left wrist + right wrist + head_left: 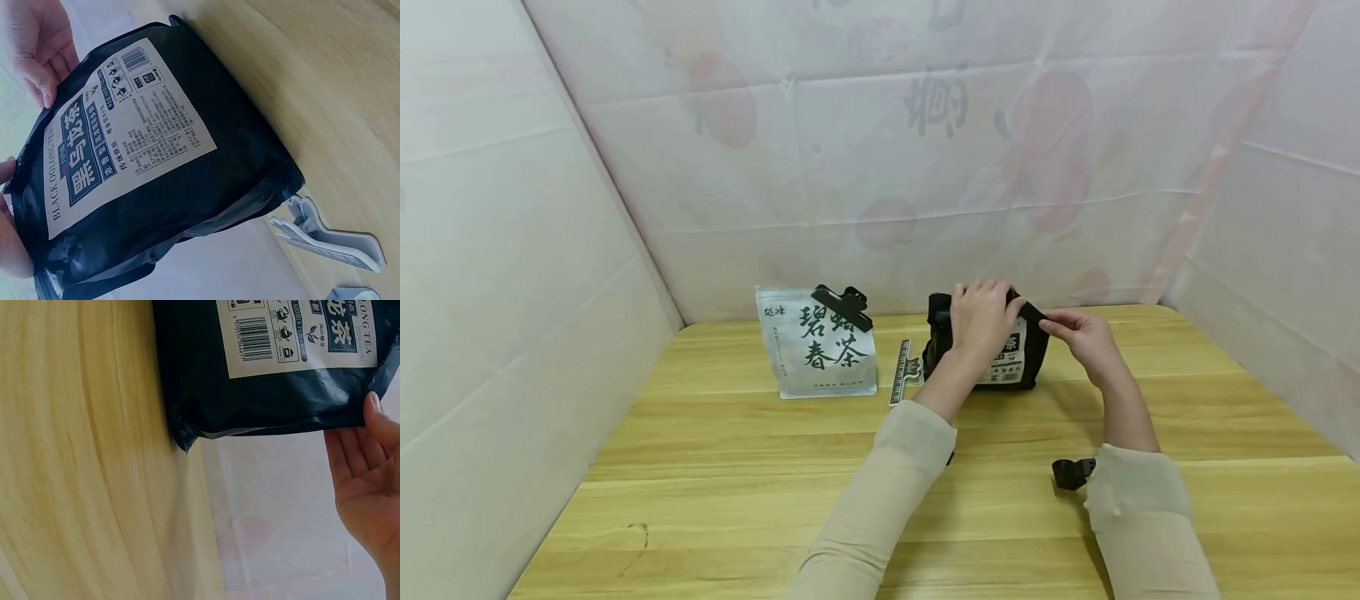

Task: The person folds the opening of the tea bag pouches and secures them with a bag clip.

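A black bag of oolong tea (pixel 1037 358) with a pale printed label (pixel 125 137) stands upright on the table. My left hand (pixel 981 321) grips its top edge from above, fingers over the back, covering much of the front. At the bag's upper right corner, my right hand (pixel 1086 342) pinches the edge between thumb and fingers; the right wrist view shows the thumb (pixel 375 409) on the front face. A clip with a piano-key pattern (pixel 331 240) lies on the table close to the bag's left side.
To the left stands a white tea bag (pixel 820 367) with a black clip (pixel 844 307) across its top right corner. A black object (pixel 1071 473) lies beside my right sleeve, partly hidden by it. Cloth walls (pixel 850 167) enclose the wooden table (pixel 737 475).
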